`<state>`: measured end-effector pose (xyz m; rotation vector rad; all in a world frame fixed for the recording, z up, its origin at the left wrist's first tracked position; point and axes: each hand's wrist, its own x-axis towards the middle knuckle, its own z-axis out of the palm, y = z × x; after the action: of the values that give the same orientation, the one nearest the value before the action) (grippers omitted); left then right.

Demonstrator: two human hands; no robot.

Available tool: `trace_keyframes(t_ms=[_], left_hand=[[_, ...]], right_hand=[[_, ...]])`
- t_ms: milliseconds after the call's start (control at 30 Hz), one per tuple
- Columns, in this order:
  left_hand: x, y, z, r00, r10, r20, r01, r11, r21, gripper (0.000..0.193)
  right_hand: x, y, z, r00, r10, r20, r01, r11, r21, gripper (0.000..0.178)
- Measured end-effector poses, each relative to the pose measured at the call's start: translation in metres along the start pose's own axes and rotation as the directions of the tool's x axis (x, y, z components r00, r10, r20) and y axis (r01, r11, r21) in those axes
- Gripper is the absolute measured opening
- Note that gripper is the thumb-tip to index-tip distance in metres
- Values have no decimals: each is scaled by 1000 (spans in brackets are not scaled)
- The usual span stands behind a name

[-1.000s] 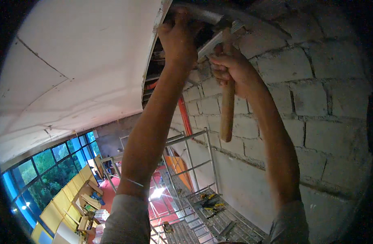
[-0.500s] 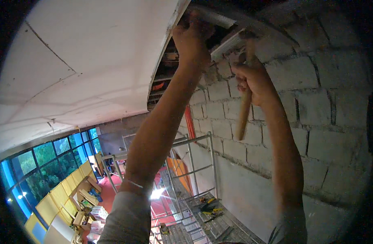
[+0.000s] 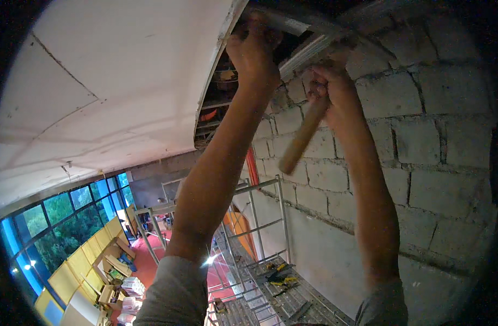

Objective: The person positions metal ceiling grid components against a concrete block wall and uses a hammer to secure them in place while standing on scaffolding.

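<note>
My right hand (image 3: 336, 89) is wrapped round the wooden handle (image 3: 303, 138) of a hammer, raised beside the block wall. The handle slants down to the left, and the hammer's head is lost in blur and shadow above the fist. Higher up on the left, my left hand (image 3: 254, 54) reaches into the dark gap at the ceiling's edge. Its fingers are closed near a metal strip (image 3: 295, 24); what they hold is too dark to make out. A second, ribbed metal channel (image 3: 306, 56) runs along the wall between my hands.
The white ceiling panel (image 3: 124, 70) ends at a ragged edge by my left arm. Bare concrete blocks (image 3: 390, 98) form the right wall. Below stand metal scaffold frames (image 3: 254, 217) and a platform (image 3: 309, 301) with hand tools (image 3: 281, 277). A red pipe (image 3: 252, 165) runs down the wall.
The hammer in my right hand has tilted, its handle end swinging left and slightly up. My left hand stays in the ceiling gap, nearly unmoved.
</note>
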<state>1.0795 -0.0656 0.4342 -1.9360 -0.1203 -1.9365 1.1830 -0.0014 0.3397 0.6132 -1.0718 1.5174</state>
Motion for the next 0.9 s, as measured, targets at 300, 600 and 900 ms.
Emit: trace_keyframes(t_ms=[300,600,900], left_hand=[[-1,4,3,1000,17,14,-16,998,-69,19],[-6,11,10,999,41,3,-41,995,-86,19],[-4,11,5,998,58,32,-58,998,16,24]], right_hand=[[-4,-6,-16,994,25,109,-4,982,-188,23],[-1,-4,-21,988,64,144,-14,946,-323,20],[-9,-4,-17,973,112,204,-40,945,-325,19]])
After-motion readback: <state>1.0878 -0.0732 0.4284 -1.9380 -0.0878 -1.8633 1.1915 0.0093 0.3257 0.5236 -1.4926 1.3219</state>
